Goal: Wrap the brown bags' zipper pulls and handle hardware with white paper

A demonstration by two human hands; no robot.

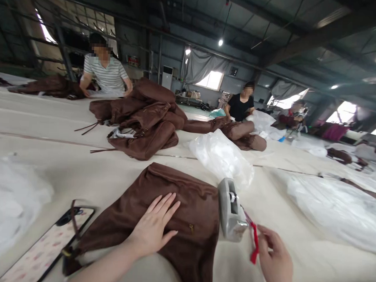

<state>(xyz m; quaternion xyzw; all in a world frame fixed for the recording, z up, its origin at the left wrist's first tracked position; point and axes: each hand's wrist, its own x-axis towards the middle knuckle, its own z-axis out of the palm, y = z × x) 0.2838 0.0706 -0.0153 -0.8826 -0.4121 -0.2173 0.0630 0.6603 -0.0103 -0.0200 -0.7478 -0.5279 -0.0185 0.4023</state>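
My left hand (154,227) lies flat, fingers stretched, on a soft brown leather-look piece (201,199) shaped like a slouchy bag. A small gold-coloured metal fitting (191,227) shows on its face, and a thin dark cord hangs from its left end. Against its right edge rests a grey tape dispenser (233,215). A red ribbon (254,245) trails from the dispenser. Just right of this ribbon is my right hand (274,257), its thumb and fingers curled together at the tips; what they pinch, if anything, I cannot make out.
A floral-cased phone (42,251) lies at the lower left, beside a clear plastic bag (13,208). More brown pieces (148,126) are heaped ahead. Clear plastic bags (221,155) lie beyond the dispenser and at right. Two people (108,73) work across the pale table (80,173).
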